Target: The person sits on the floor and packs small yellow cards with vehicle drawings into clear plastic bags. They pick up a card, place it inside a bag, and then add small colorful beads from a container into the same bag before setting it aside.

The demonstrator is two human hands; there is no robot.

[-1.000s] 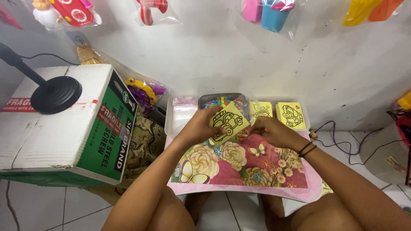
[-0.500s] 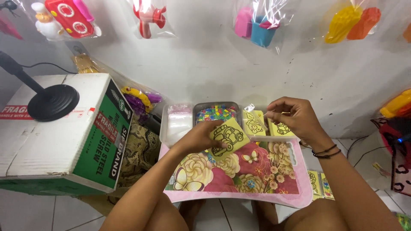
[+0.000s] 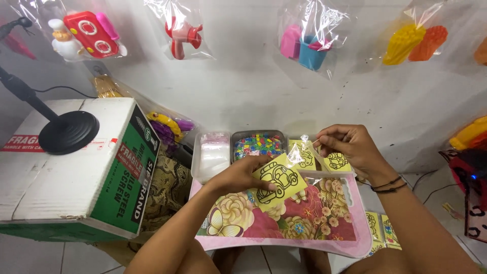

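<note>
Floral tray [image 3: 309,231] = landmark. Car card [image 3: 279,181] lies on tray's back-left part, w/ left hand [image 3: 238,175] on it. Behind tray, L to R: bag tub [image 3: 213,155], bead tub [image 3: 257,144], card stack [image 3: 335,161]. Right hand [image 3: 350,147] above stack. Cardboard box [image 3: 76,177] left of tray, lamp base [image 3: 68,132] on it. More cards [image 3: 381,231] right of tray.

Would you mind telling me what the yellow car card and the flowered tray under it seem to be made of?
The yellow car card, pinched in the left hand, looks like thin matte paper or card: flat, stiff, no glare. The flowered tray seems to be glossy plastic, judging by its moulded pink rim, though this is not certain.
</note>
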